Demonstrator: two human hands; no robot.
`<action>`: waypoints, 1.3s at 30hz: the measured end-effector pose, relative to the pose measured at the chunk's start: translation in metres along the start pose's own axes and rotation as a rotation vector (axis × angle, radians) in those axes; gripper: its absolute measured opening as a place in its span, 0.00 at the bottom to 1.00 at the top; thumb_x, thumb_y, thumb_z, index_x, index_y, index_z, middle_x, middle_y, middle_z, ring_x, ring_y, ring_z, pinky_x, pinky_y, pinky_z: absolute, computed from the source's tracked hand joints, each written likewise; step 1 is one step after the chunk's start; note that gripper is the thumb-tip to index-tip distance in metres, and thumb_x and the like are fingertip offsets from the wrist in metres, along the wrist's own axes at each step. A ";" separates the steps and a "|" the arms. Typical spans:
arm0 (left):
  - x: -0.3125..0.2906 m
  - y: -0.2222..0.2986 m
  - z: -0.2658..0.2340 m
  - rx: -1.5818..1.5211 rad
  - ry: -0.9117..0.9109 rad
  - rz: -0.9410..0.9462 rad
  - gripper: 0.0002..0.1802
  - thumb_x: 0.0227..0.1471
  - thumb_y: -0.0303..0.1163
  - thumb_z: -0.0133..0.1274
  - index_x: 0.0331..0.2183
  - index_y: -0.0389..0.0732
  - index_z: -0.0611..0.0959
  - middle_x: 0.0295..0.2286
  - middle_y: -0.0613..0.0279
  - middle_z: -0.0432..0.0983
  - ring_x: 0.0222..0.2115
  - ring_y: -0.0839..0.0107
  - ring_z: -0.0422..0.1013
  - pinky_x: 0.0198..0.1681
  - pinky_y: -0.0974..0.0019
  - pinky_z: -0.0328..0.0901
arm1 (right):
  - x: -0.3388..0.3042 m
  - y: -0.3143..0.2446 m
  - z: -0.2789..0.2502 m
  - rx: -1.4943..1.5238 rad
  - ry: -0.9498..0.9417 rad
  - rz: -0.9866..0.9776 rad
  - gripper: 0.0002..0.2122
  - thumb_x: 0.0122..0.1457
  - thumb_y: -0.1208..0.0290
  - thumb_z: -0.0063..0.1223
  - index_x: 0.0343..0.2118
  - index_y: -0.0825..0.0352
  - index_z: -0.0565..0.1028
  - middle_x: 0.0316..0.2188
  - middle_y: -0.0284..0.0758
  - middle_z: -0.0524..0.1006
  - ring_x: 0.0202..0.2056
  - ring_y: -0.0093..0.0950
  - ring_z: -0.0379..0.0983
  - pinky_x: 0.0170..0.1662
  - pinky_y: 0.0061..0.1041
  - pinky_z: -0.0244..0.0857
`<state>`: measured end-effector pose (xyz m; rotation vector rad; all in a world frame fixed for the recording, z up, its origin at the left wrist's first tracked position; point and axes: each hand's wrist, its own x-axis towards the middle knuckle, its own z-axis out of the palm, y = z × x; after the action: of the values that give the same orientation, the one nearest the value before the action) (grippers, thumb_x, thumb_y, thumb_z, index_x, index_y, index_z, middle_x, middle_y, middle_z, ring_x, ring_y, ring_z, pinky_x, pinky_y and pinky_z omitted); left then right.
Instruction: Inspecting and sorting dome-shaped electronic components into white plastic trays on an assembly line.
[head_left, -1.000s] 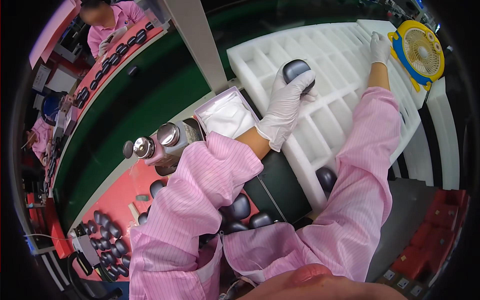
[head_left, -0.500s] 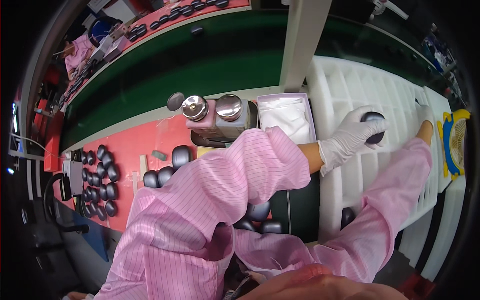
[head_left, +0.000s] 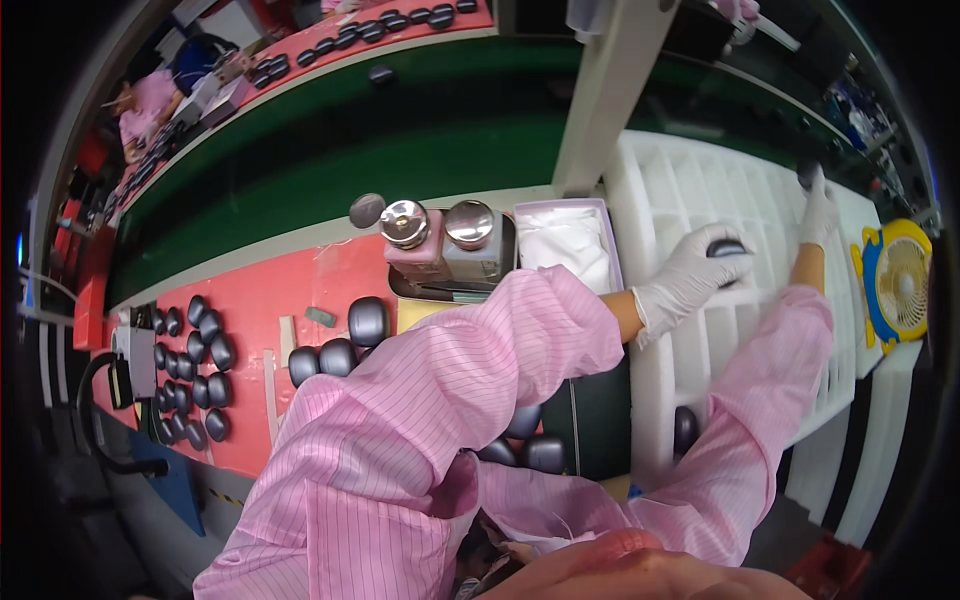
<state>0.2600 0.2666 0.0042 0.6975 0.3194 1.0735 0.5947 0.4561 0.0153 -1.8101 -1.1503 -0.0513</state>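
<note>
My left hand (head_left: 688,284), in a white glove, reaches over the white foam tray (head_left: 640,190) at the right. Its fingers are closed around a dark, glossy, pebble-shaped case (head_left: 725,247) above the tray's slots. Farther right and away from me, my gloved right hand (head_left: 820,213) is at the tray's far right end. A similar dark case (head_left: 808,175) shows at its fingertips. One more dark case (head_left: 685,430) lies in a slot at the near left corner of the tray. My left sleeve crosses in front of several cases on the bench.
Two metal-topped bottles (head_left: 440,240) stand in a holder beside a box of white wipes (head_left: 565,245). Several dark cases (head_left: 205,350) lie on the red bench mat (head_left: 255,290). A green conveyor belt (head_left: 330,150) runs behind a post (head_left: 610,100). A yellow-and-blue fan (head_left: 897,280) stands right.
My right hand has moved away from me at the tray's far end, and the case at its fingertips now shows. My left hand still holds its case, slightly lower and tilted. The view has shifted slightly.
</note>
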 end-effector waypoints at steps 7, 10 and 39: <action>0.011 0.012 -0.015 0.117 0.026 0.118 0.08 0.44 0.23 0.55 0.32 0.37 0.77 0.25 0.67 0.71 0.25 0.80 0.68 0.30 0.77 0.65 | -0.150 -0.181 -0.039 0.709 -0.574 0.037 0.14 0.61 0.62 0.44 0.39 0.68 0.73 0.34 0.35 0.76 0.34 0.21 0.73 0.35 0.17 0.60; -0.002 0.019 0.004 0.138 0.030 0.084 0.08 0.43 0.23 0.54 0.31 0.37 0.78 0.24 0.66 0.71 0.24 0.79 0.69 0.29 0.77 0.65 | -0.203 -0.185 -0.100 0.767 -0.641 0.074 0.13 0.62 0.63 0.43 0.40 0.69 0.72 0.33 0.36 0.76 0.32 0.21 0.72 0.35 0.17 0.60; -0.379 0.196 -0.036 -0.528 0.225 -0.141 0.46 0.55 0.58 0.38 0.56 0.24 0.56 0.55 0.38 0.56 0.56 0.46 0.56 0.54 0.43 0.58 | -0.525 -0.315 -0.156 1.265 -1.052 0.470 0.16 0.60 0.65 0.47 0.45 0.74 0.69 0.37 0.38 0.75 0.34 0.25 0.73 0.34 0.23 0.68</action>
<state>-0.0694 0.0023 0.0731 0.0813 0.2566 1.0431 0.1418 0.0178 0.0636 -0.7863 -0.9353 1.6648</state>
